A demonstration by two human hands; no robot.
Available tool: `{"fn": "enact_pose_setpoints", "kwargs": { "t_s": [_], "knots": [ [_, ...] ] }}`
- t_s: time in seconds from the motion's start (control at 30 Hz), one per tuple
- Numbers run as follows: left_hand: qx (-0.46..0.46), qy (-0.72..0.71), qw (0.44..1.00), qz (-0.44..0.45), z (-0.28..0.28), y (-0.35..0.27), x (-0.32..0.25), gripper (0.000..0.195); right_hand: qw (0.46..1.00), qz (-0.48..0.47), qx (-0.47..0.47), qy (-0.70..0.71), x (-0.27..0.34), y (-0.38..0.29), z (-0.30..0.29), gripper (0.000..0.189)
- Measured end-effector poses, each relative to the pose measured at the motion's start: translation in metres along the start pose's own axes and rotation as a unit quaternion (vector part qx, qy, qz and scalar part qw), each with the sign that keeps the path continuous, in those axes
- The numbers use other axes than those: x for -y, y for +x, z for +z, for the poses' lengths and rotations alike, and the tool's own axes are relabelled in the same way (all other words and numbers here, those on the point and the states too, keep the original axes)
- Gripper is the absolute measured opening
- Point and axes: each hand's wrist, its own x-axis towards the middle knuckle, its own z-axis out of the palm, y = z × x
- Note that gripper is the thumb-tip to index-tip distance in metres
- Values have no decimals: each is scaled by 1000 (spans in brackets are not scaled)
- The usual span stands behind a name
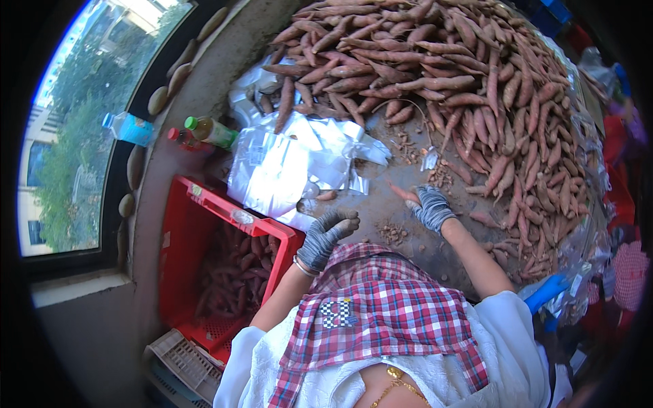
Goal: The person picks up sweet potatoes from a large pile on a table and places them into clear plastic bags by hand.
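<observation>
My right hand (432, 209), in a grey striped work glove with worn fingertips, grips a small slender sweet potato (402, 192) by one end, low over the tabletop. Its pointed tip faces away to the left. My left hand (329, 237), gloved the same way, hovers near the table's front edge beside the red crate (291, 237). Nothing shows between its thumb and fingers, which are slightly apart. A heap of sweet potatoes (408, 66) covers the far and right parts of the table (377, 204). Clear plastic bags (275, 168) lie beyond my left hand.
Inside the crate are more sweet potatoes (234, 275). A green-capped bottle (211, 131), a red-capped bottle (189, 138) and a blue-labelled bottle (128, 128) stand by the window. Broken bits (392, 233) are scattered on the table. A blue-gloved hand (548, 291) is at right.
</observation>
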Motion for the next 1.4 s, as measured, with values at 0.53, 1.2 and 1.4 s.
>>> {"fn": "enact_pose_setpoints", "kwargs": {
  "t_s": [0.53,1.2,1.4],
  "knots": [
    [-122,36,990,67,-28,-56,-14,29,966,-180,85,-163,246,178,109,58],
    [-340,298,843,292,-173,58,-59,29,957,-285,44,-37,192,140,104,37],
    [-265,133,833,467,-68,-54,-188,35,978,-189,74,-47,176,138,88,34]
  ]
}}
